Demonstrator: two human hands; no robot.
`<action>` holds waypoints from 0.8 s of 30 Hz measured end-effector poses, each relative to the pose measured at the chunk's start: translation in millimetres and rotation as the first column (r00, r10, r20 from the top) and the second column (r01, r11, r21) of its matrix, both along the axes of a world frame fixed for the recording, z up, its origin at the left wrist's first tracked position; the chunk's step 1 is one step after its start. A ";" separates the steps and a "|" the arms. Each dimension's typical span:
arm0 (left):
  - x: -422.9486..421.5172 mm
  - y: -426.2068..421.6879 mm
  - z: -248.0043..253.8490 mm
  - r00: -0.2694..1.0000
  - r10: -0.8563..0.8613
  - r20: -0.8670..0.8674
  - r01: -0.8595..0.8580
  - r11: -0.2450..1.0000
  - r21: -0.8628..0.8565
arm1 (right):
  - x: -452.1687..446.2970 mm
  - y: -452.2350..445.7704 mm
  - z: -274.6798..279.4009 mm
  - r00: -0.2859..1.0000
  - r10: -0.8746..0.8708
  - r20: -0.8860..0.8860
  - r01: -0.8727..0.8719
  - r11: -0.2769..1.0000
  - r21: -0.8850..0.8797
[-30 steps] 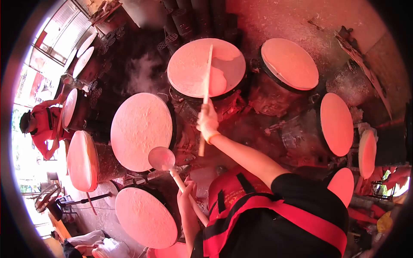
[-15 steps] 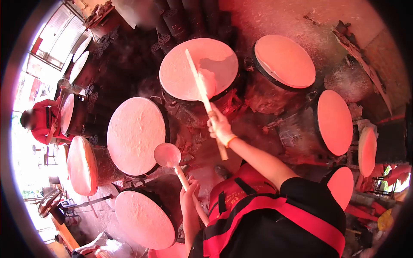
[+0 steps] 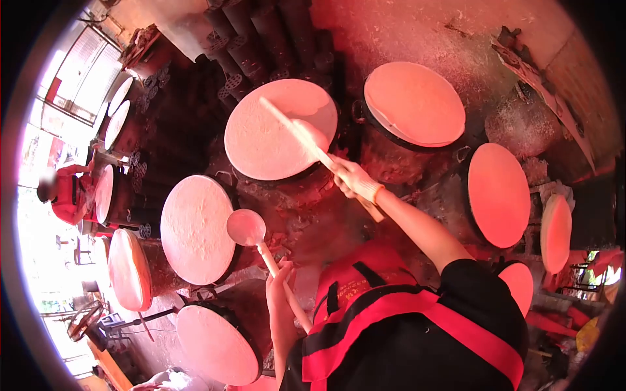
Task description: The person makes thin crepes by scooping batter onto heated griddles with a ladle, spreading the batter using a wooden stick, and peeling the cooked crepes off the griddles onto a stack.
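Note:
My right hand grips a long flat wooden stick. The blade of the stick lies across a round griddle coated with pale batter. Against the blade sits a small mound of batter, and a darker patch shows on the far right of the griddle. My left hand is closed round the handle of a ladle. Its round bowl is held up beside another pale-coated griddle on the left, overlapping its edge from this view. Whether the ladle touches that griddle I cannot tell.
Several more pale-topped round griddles stand around me, including one at the back right and one at the right. Dark cylinders with holed ends are stacked behind. Another person in red works at the far left.
The stick has turned to a flatter slant across the griddle, and my right hand has shifted right. The darker patch looks smaller. The ladle stays in my left hand. The whole view has shifted slightly.

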State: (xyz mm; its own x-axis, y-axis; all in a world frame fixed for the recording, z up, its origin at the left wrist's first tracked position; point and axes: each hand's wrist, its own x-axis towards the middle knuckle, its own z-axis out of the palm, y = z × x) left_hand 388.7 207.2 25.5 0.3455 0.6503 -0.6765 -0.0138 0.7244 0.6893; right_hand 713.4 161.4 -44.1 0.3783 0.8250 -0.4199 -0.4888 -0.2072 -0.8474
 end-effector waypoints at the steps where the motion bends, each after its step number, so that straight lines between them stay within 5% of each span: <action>1: 10.6 -1.0 4.1 1.000 -0.002 0.001 0.002 1.000 0.008 | 4.3 14.6 2.3 0.996 -0.084 0.000 0.084 0.996 -0.016; 4: 40.1 -4.4 7.2 0.999 0.018 0.043 -0.017 1.000 -0.015 | -5.8 37.3 3.6 0.998 -0.035 -0.055 0.034 0.999 -0.018; 6: 59.7 -6.4 14.4 0.998 0.046 0.050 -0.045 0.999 -0.020 | 0.1 13.5 11.5 0.929 0.340 0.147 -0.335 0.940 -0.056; 8: 72.2 -6.7 11.8 0.997 0.054 0.049 -0.053 0.998 -0.027 | 31.4 -9.8 4.9 0.917 0.383 0.115 -0.370 0.921 -0.120; 14: 106.3 -9.8 6.7 0.996 0.084 0.003 -0.084 0.996 -0.036 | 123.7 24.3 10.1 0.925 0.196 0.325 -0.135 0.970 -0.202; 17: 112.9 -3.1 -6.9 0.993 0.033 0.112 -0.028 0.999 -0.047 | 97.3 50.3 15.9 0.629 0.190 0.754 -0.207 0.976 -0.073; 19: 123.5 -2.0 5.7 0.990 0.037 0.137 -0.034 0.999 -0.029 | 89.4 47.2 29.0 0.566 0.343 0.749 -0.346 0.924 -0.161; 22: 125.7 4.4 19.1 0.998 0.008 0.066 -0.010 0.999 0.031 | 98.8 31.9 -19.7 0.798 0.063 0.600 -0.171 0.977 0.126; 24: 121.4 9.0 16.3 0.997 0.024 0.080 -0.026 0.999 0.031 | 81.8 27.4 -34.7 0.795 -0.469 0.385 0.332 0.867 0.371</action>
